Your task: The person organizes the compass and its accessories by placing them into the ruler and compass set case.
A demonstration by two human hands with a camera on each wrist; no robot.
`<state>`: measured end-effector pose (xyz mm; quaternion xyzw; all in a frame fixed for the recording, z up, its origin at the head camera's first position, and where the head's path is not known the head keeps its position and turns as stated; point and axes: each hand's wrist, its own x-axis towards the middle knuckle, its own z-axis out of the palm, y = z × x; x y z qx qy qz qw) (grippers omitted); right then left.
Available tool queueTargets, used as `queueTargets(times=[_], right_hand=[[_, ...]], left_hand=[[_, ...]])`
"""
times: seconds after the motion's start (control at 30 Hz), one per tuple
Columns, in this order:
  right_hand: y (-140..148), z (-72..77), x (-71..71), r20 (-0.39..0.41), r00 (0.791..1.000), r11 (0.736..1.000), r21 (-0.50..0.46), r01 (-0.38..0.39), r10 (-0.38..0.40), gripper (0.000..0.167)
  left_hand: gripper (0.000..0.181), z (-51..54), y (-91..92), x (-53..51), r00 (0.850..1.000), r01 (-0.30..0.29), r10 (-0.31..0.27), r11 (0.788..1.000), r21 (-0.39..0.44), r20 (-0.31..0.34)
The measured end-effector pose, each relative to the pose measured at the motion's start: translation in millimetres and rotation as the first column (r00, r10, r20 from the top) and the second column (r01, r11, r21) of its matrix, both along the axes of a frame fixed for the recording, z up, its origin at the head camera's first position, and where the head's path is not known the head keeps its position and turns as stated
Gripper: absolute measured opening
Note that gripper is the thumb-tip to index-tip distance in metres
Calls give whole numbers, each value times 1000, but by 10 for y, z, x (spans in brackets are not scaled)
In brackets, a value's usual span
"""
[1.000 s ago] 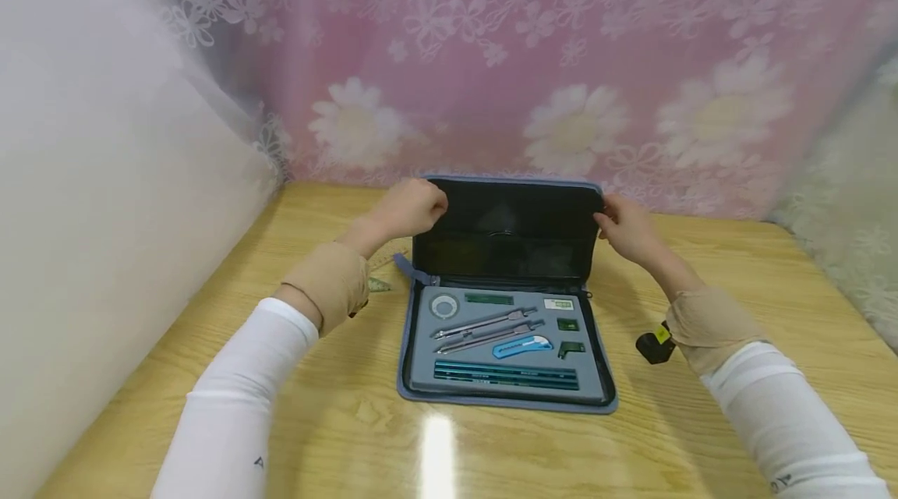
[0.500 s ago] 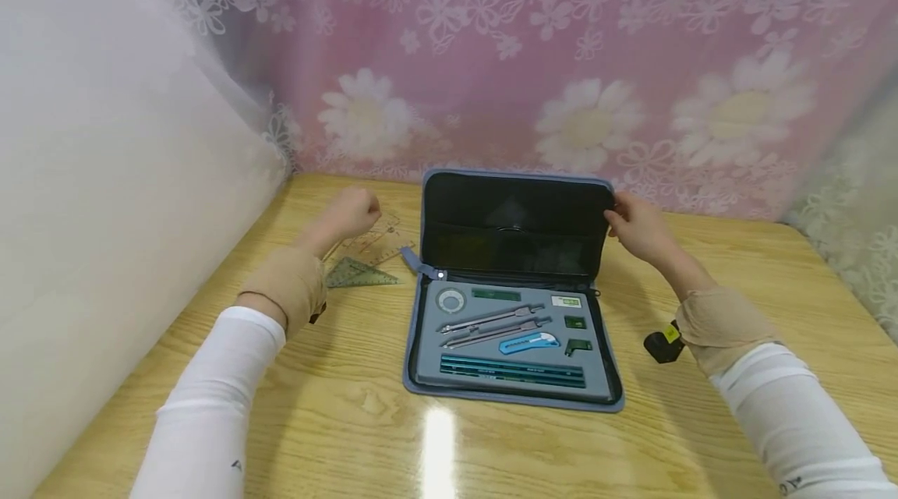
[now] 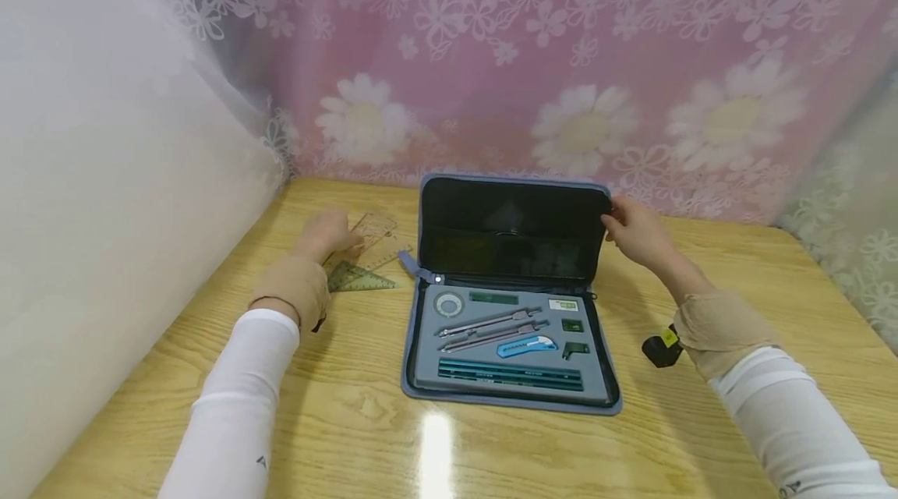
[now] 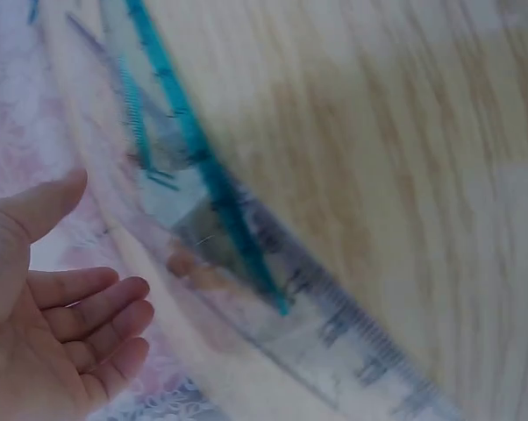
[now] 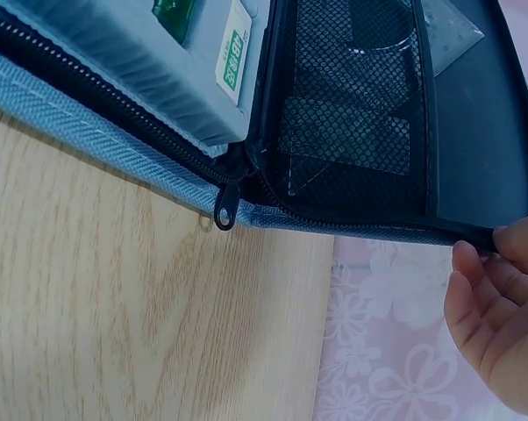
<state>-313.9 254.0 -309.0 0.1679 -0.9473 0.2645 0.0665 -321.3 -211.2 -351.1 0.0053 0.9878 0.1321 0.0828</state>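
Note:
A blue zip case lies unfolded, its black lid standing up. In its grey tray sit two compasses, a light-blue cutter, dark green pencils and a white eraser. My right hand pinches the lid's right edge between thumb and fingers. To the left of the case, my left hand is at the clear rulers and a green set square. In the left wrist view its fingers are loosely bent, with nothing held, beside the blurred rulers.
A black and yellow object, partly hidden by the right wrist, is on the wooden table right of the case. A pink flowered curtain hangs behind the table, and a pale sheet stands at the left.
My left hand has let go of the lid's left side and moved left and down to the rulers. The right hand still holds the lid's right edge.

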Motion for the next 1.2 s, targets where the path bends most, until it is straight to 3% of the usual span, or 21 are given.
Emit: queueTargets(times=[0.2, 0.4, 0.57, 0.83, 1.0, 1.07, 1.2], right_hand=[[15, 4, -9, -6, 1000, 1000, 4, 5, -5, 18], [12, -21, -8, -29, 1000, 1000, -7, -7, 7, 15], [10, -34, -10, -48, 999, 1000, -1, -8, 8, 14], [4, -49, -22, -46, 999, 1000, -4, -5, 5, 14], [11, -64, -36, -46, 999, 1000, -27, -4, 2, 18], [13, -65, -35, -49, 999, 999, -32, -1, 0, 19], [9, -63, -27, -47, 999, 1000, -29, -1, 0, 20]], left_hand=[[43, -16, 26, -16, 993, -53, 48, 998, 35, 111], [46, -64, -24, -51, 988, -68, 53, 993, 100, 148], [42, -98, -92, -61, 976, -119, 84, 978, 171, 201], [28, -93, -139, -23, 986, -79, 66, 993, 84, 152], [37, -110, -124, -27, 990, -47, 26, 987, 156, 136], [42, -104, -107, -10, 990, -72, 47, 980, 187, 136], [34, -96, -88, 41, 988, -114, 92, 975, 193, 122]])
